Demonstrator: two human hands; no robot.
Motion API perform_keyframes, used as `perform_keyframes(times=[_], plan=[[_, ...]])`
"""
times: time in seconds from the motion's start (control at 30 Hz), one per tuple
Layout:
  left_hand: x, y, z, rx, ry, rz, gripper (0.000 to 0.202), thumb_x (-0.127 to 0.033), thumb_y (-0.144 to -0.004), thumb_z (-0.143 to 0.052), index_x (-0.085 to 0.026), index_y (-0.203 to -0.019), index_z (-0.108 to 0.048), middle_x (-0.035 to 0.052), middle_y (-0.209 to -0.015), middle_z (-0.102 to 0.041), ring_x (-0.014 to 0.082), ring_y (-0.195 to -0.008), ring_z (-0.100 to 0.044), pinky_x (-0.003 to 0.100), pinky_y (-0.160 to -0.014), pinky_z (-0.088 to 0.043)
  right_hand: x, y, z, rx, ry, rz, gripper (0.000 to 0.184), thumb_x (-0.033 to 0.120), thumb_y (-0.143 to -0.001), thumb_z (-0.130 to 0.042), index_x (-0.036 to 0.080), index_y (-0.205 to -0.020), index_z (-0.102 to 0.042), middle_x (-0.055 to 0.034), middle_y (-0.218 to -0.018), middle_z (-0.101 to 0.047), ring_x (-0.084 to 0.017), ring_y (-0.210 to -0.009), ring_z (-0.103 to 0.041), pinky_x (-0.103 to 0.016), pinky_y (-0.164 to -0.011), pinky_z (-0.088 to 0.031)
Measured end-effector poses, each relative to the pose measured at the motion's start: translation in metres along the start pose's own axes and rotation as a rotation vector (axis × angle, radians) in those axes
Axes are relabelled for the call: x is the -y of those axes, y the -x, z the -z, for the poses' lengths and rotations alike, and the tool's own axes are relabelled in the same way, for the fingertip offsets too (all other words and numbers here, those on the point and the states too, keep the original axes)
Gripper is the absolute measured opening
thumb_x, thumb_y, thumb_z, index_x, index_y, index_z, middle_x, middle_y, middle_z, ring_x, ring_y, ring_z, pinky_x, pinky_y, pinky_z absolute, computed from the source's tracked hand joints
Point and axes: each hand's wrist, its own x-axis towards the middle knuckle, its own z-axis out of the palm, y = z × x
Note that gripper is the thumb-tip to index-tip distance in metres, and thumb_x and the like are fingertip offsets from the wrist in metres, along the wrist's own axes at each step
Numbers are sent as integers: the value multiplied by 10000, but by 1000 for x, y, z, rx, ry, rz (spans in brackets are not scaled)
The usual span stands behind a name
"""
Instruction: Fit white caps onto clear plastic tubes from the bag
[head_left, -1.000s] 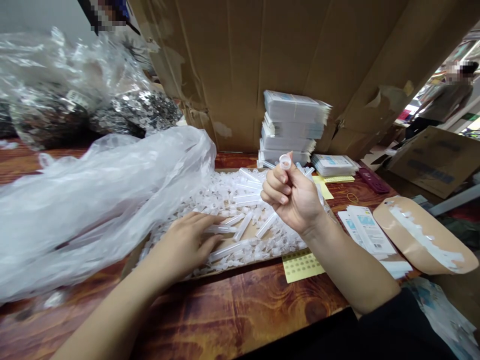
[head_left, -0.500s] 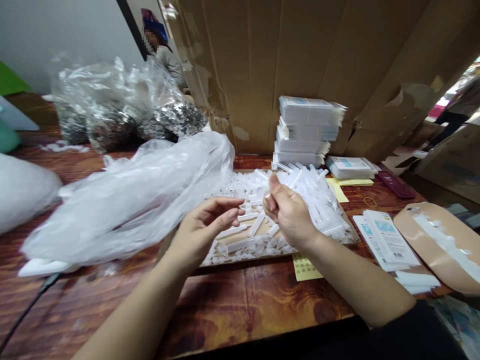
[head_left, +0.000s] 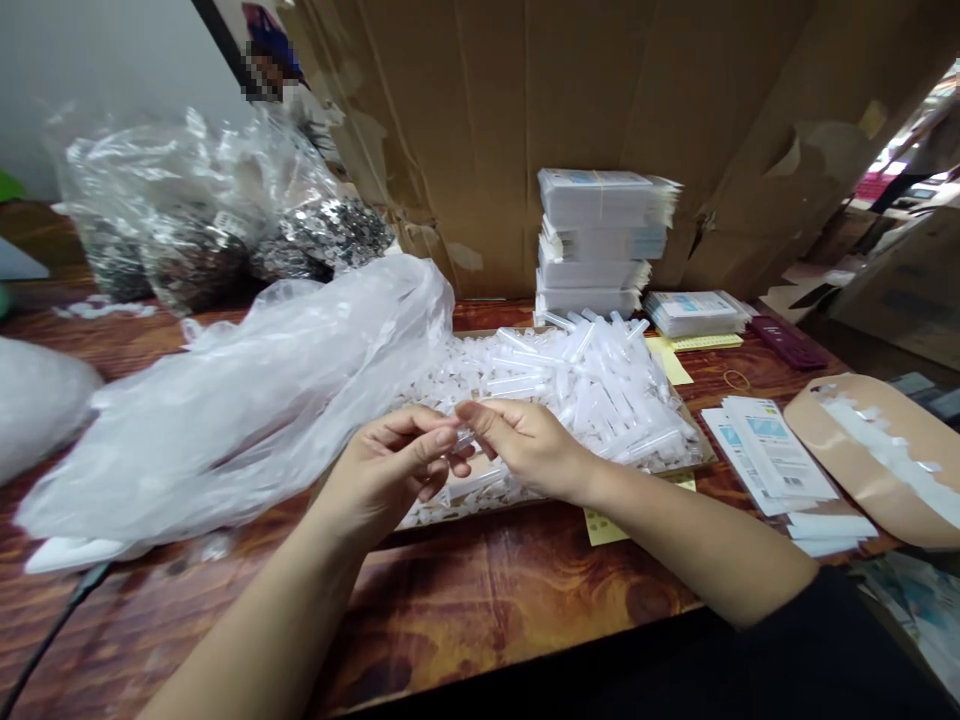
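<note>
Over the near part of a shallow cardboard tray (head_left: 697,462), my two hands meet at the fingertips. My left hand (head_left: 401,455) is closed in a pinch, thumb against fingers. Coming from the other side, my right hand (head_left: 536,445) is pinched too. Between them shows a small clear plastic piece (head_left: 466,437), mostly covered by the fingers; its exact kind cannot be made out. Under and behind the hands, the tray holds many clear plastic tubes (head_left: 600,395), heaped on the right, and small translucent plastic pieces (head_left: 435,375) spread on the left.
A large translucent plastic bag (head_left: 247,400) lies left of the tray. Clear bags of shiny metal pieces (head_left: 191,265) stand behind it. Stacked printed cards (head_left: 596,240) rise at the back against a cardboard sheet (head_left: 480,130). Loose cards (head_left: 780,455) and a beige pad (head_left: 877,460) lie right.
My hands have come together from apart; the right moved left and down, and its fingertips now touch the left's around a small clear piece. The view has shifted slightly.
</note>
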Motion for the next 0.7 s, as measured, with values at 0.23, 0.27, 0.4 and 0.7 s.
perform_keyframes(times=[0.23,0.27,0.4,0.7], plan=[[-2,-3,-1,-40,69,96,465,-392,-394,-1067,-174,-736,-839,54,-598,-725,90,-469,-617,95,-328,-381,-2,0,-2,-29,-30,-46,537,678,-990,-496,213,-722,-525,24,-707,-525,-132,-707,-505,-298,-702,-407],[-1,-3,0,-32,79,91,470,-383,-405,-1067,-171,-761,-846,58,-611,-730,87,-466,-614,91,-319,-371,-2,0,-2,-29,-43,-48,540,688,-984,-495,213,-728,-531,23,-715,-534,-130,-707,-508,-299,-708,-411],[1,-3,2,16,115,73,446,-333,-423,-1066,-175,-779,-847,59,-658,-749,111,-523,-670,84,-320,-388,-1,0,-2,-43,-96,-37,569,746,-937,-518,220,-719,-515,25,-711,-546,-129,-706,-512,-305,-725,-423],[5,-3,6,211,139,43,318,-304,-606,-1007,-193,-767,-757,9,-641,-734,136,-546,-699,159,-395,-547,-4,3,-6,-1,-82,-8,614,812,-896,-512,222,-725,-533,27,-672,-537,-136,-675,-512,-316,-699,-416]])
